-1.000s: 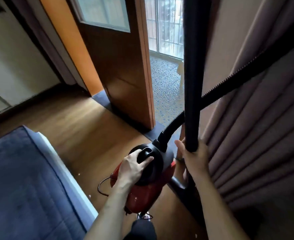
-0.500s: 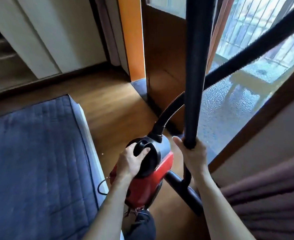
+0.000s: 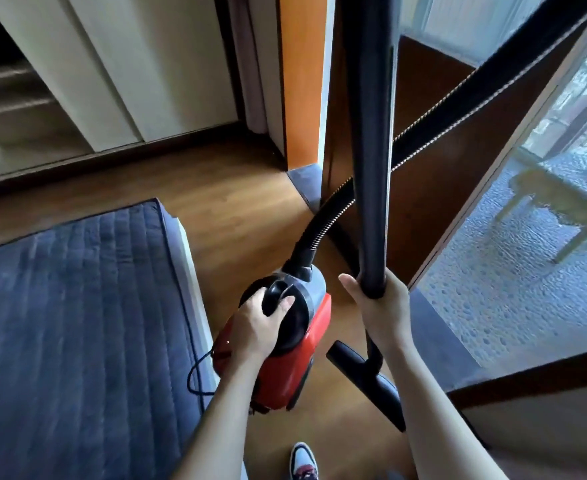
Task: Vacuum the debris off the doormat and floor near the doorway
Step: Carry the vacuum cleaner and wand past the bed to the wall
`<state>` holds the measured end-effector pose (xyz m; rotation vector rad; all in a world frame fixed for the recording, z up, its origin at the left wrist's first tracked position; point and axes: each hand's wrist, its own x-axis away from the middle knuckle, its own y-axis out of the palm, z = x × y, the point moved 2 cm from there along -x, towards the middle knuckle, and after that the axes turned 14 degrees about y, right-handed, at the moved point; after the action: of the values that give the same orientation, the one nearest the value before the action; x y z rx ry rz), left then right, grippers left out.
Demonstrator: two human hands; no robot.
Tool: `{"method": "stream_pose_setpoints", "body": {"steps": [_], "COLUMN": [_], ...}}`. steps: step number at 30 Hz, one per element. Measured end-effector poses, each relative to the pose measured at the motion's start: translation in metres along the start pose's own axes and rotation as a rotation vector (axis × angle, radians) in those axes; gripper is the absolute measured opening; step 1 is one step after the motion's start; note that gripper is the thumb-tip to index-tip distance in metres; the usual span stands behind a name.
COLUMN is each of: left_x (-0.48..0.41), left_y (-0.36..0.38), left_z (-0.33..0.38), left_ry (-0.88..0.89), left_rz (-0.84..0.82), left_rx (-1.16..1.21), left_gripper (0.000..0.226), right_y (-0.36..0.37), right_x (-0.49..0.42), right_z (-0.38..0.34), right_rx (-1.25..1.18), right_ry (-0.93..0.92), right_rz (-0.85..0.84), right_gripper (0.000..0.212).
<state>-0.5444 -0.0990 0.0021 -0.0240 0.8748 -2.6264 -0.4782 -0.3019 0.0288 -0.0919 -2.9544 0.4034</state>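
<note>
A red and black canister vacuum (image 3: 302,355) hangs just above the wooden floor (image 3: 236,216). My left hand (image 3: 259,327) grips its black top handle. My right hand (image 3: 380,306) holds the black wand tube (image 3: 371,150), which stands nearly upright in front of me. Below that hand the black floor nozzle (image 3: 361,379) lies on the floor. The ribbed black hose (image 3: 458,109) runs from the canister's front up to the right. No doormat is clearly in view.
A bed with a blue quilt (image 3: 77,323) fills the left. A brown door (image 3: 430,168) stands open ahead, an orange wall strip (image 3: 302,81) beside it. The pebbled balcony floor (image 3: 527,289) with a pale stool (image 3: 562,202) lies to the right. My shoe (image 3: 302,462) shows below.
The view has swung left and down, away from the curtain. The vacuum and both hands keep their grips; the balcony and the bed show more.
</note>
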Motion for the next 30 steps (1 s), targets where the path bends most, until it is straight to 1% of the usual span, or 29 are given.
{"method": "stream_pose_setpoints", "body": {"steps": [4, 9, 10, 14, 17, 18, 20, 22, 25, 27, 30], "left_x": [-0.035, -0.087, -0.100, -0.152, -0.201, -0.218, -0.252, -0.283, -0.323, -0.343, -0.371], "left_y": [-0.011, -0.017, -0.017, -0.012, -0.007, -0.005, -0.003, -0.001, 0.000, -0.001, -0.006], "left_z": [-0.010, -0.028, -0.031, -0.036, -0.035, -0.035, -0.031, -0.029, -0.025, -0.025, -0.025], "left_ry": [0.007, -0.029, -0.045, -0.057, -0.056, -0.065, -0.087, -0.113, -0.142, -0.162, -0.175], "left_rz": [0.012, 0.027, 0.034, 0.081, 0.108, 0.107, 0.102, 0.122, 0.160, 0.192, 0.262], "left_rx": [-0.065, -0.104, -0.104, -0.076, -0.033, -0.030, -0.045, -0.071, -0.119, -0.127, -0.115], "left_gripper": [0.038, 0.060, 0.060, 0.040, 0.030, 0.029, 0.030, 0.038, 0.049, 0.047, 0.031], "right_y": [0.028, 0.062, 0.069, 0.092, 0.109, 0.114, 0.122, 0.131, 0.145, 0.156, 0.173], "right_x": [-0.042, -0.097, -0.111, -0.171, -0.227, -0.247, -0.288, -0.326, -0.377, -0.403, -0.431], "right_z": [-0.014, -0.029, -0.032, -0.043, -0.056, -0.062, -0.074, -0.084, -0.101, -0.108, -0.115], "right_rx": [0.042, 0.042, 0.046, 0.036, 0.036, 0.035, 0.037, 0.042, 0.020, 0.020, -0.003], "right_ry": [-0.019, -0.036, -0.038, -0.059, -0.079, -0.086, -0.089, -0.098, -0.091, -0.098, -0.089], "right_rz": [-0.027, -0.067, -0.082, -0.141, -0.190, -0.206, -0.241, -0.279, -0.311, -0.335, -0.386], "right_gripper": [0.036, 0.041, 0.040, 0.040, 0.038, 0.038, 0.045, 0.049, 0.046, 0.042, 0.041]}}
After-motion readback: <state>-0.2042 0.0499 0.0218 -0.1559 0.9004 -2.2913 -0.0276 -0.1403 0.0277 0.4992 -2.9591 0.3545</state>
